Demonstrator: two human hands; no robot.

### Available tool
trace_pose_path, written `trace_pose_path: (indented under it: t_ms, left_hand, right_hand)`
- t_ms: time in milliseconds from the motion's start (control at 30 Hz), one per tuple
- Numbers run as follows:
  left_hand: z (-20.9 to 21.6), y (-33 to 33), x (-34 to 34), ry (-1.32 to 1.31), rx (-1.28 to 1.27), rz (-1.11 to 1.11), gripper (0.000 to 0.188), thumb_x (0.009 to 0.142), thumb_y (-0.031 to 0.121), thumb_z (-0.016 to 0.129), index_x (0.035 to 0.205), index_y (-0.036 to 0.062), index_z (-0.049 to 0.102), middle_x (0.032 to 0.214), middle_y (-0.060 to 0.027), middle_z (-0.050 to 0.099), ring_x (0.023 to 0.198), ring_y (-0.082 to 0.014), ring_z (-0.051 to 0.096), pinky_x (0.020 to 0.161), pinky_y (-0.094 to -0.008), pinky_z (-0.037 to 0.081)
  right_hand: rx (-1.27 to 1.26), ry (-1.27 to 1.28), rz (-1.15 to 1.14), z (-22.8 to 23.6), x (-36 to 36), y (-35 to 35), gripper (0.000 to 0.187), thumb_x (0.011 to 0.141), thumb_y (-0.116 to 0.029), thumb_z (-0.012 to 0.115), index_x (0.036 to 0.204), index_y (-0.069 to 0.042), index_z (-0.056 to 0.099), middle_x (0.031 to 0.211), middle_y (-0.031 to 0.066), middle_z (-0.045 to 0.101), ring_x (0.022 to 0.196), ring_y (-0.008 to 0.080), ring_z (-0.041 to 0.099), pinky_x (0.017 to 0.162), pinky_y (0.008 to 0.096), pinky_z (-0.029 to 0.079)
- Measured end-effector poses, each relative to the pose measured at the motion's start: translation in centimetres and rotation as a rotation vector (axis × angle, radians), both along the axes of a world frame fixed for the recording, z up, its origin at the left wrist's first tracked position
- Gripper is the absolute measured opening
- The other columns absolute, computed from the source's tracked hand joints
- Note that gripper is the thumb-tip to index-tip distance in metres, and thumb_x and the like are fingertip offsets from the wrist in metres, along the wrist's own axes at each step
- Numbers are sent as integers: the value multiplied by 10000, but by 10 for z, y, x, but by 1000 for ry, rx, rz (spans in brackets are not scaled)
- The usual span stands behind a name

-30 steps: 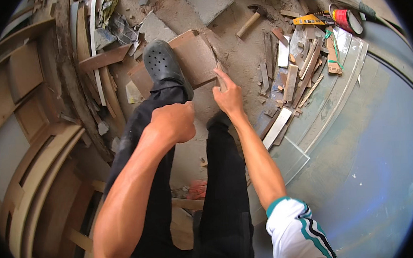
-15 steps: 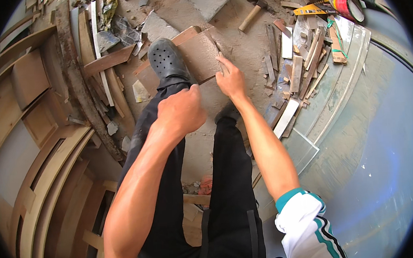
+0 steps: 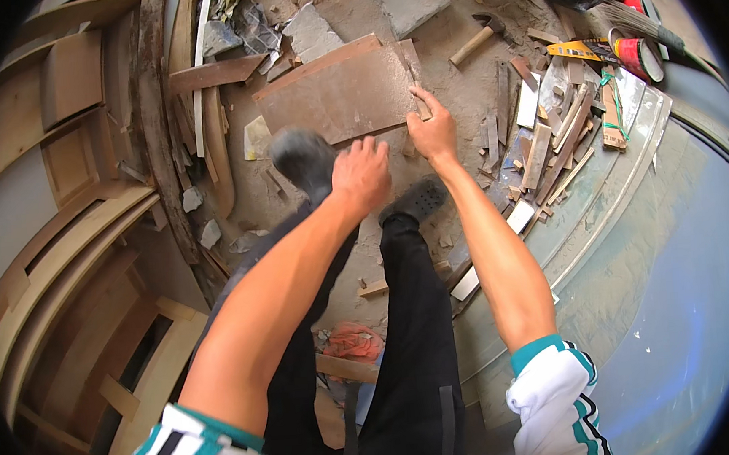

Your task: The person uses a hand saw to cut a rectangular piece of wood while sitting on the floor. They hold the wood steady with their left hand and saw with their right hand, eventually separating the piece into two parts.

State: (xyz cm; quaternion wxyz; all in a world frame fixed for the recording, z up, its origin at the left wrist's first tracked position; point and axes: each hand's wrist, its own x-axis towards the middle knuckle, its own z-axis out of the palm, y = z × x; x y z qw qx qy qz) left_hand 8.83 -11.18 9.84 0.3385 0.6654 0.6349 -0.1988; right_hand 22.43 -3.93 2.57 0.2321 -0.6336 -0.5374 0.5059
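A flat brown wooden board [image 3: 322,99] lies on the dusty floor in front of me, with sawdust near its right end. At that end my right hand [image 3: 432,130] is closed on a thin wooden strip [image 3: 410,59], its thumb and forefinger at the board's edge. Just below the board's near edge hovers my left hand [image 3: 362,175], empty, its loosely bent fingers apart. My left shoe [image 3: 302,156], a dark clog blurred by motion, is off the board beside that hand. The other clog [image 3: 423,198] rests on the floor between my wrists.
A hammer [image 3: 476,40] lies beyond the board to the right. Wood offcuts [image 3: 549,143] are heaped beside a glass sheet [image 3: 637,251]. A yellow-handled saw [image 3: 576,50] and a red can [image 3: 636,58] lie at far right. Wooden frames [image 3: 85,222] stand at left.
My left foot has come off the board and moved back toward me. My left hand has moved right and loosened from a fist. The right hand keeps hold of the strip.
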Motion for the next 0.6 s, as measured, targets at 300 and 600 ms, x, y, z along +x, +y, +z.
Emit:
trace_pose_path:
  t_ms: [300,600]
  left_hand:
    - [-90,9,-16,112,47,157,1035,789,453,788,1591,303,150,1650,-189,46,1503,-462,90,1119,-676,273]
    - [-144,-11,-33,191,223,180,949,833,564,698,1581,398,138,1662,-151,7,1507,-471,51,1076,-785,194]
  right_hand:
    - [80,6,86,-10,9,3,496,792,-126,595,1285,-91,638,1259,228,650,1222,357,606,1024,398,473]
    - [13,30,50,6,1,-10,470,783,-113,587,1245,-77,667,1222,204,682,1192,339,635,1008,378,485]
